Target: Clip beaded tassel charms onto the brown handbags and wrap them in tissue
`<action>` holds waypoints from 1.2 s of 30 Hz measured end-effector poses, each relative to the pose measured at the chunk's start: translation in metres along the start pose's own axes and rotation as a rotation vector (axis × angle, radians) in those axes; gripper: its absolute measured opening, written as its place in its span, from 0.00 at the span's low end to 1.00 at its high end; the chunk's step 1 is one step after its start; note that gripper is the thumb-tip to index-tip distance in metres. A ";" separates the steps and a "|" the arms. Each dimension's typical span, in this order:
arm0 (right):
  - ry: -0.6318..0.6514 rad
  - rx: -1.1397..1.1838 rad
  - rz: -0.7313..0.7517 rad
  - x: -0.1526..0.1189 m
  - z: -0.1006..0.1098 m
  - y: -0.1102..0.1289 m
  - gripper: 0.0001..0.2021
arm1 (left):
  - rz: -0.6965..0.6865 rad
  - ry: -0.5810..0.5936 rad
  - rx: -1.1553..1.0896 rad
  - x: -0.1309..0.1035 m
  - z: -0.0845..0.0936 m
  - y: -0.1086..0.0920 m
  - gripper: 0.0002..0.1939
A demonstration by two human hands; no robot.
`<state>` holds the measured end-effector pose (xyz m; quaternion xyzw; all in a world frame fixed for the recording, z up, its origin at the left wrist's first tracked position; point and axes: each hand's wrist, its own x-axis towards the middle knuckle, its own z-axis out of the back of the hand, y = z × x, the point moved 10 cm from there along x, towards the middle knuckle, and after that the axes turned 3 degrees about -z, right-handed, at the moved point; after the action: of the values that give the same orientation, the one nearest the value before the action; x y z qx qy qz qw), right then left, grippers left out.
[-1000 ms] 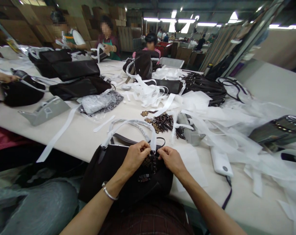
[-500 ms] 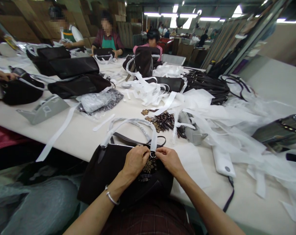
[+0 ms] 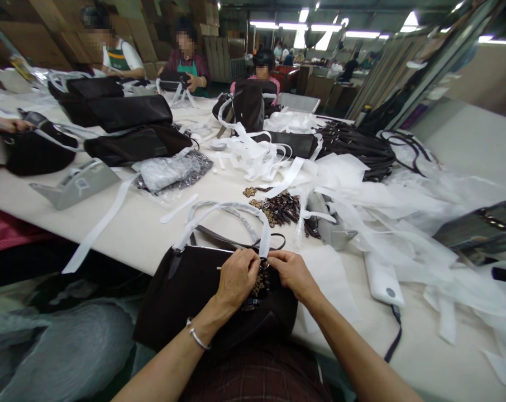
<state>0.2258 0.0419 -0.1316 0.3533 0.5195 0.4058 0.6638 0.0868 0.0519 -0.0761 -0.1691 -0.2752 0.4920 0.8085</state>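
Observation:
A dark brown handbag [image 3: 181, 301] rests at the table's front edge against my lap, its zipper side up. Its two handles [image 3: 228, 207] are wrapped in white padding and stand upright. A bag charm [image 3: 259, 285] with a patterned flower and beaded strands hangs at the base of the right handle. My left hand [image 3: 238, 277] is closed in a pinch at the charm's upper end, just below the handle wrap. My right hand [image 3: 292, 273] pinches the charm's metal ring from the other side. The fingertips nearly meet, and the clasp is mostly hidden between them.
Beyond the bag lies a pile of similar charms [image 3: 278, 207], beside white wrapping strips [image 3: 265, 151]. A grey tape dispenser [image 3: 79, 181] stands left; a white power bank [image 3: 382, 279] lies right. More dark bags [image 3: 129, 114] and black straps [image 3: 353, 148] sit farther back. Co-workers handle bags across the table.
My left hand has turned and shifted slightly right, nearer my right fingers. The charm now hangs more to the right, and its ring is less exposed. A co-worker's bag across the table has risen slightly.

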 end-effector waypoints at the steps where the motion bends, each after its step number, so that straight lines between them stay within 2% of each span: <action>1: 0.006 0.016 -0.010 0.000 -0.001 0.000 0.14 | 0.006 -0.011 -0.022 0.000 0.001 0.001 0.08; 8: -0.024 0.053 -0.030 -0.002 0.000 0.002 0.19 | 0.026 -0.006 -0.026 0.000 -0.002 0.003 0.08; 13: -0.006 0.123 -0.043 0.000 -0.003 0.003 0.20 | -0.012 -0.006 0.012 0.000 0.001 0.000 0.08; 18: 0.023 0.013 -0.056 0.003 -0.004 0.007 0.17 | -0.071 0.029 0.063 -0.003 0.002 -0.006 0.09; 21: 0.014 -0.045 -0.024 0.005 0.000 0.009 0.14 | -0.099 0.049 0.098 -0.004 -0.001 -0.009 0.09; 26: -0.041 -0.249 0.153 0.005 0.007 0.022 0.11 | -0.102 0.047 0.176 0.000 -0.003 -0.011 0.09; 36: -0.002 -0.216 0.141 0.009 0.006 0.008 0.13 | -0.151 0.032 0.282 0.000 -0.012 -0.024 0.08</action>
<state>0.2310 0.0534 -0.1265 0.3157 0.4459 0.5047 0.6684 0.1104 0.0406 -0.0724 -0.0407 -0.2025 0.4610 0.8630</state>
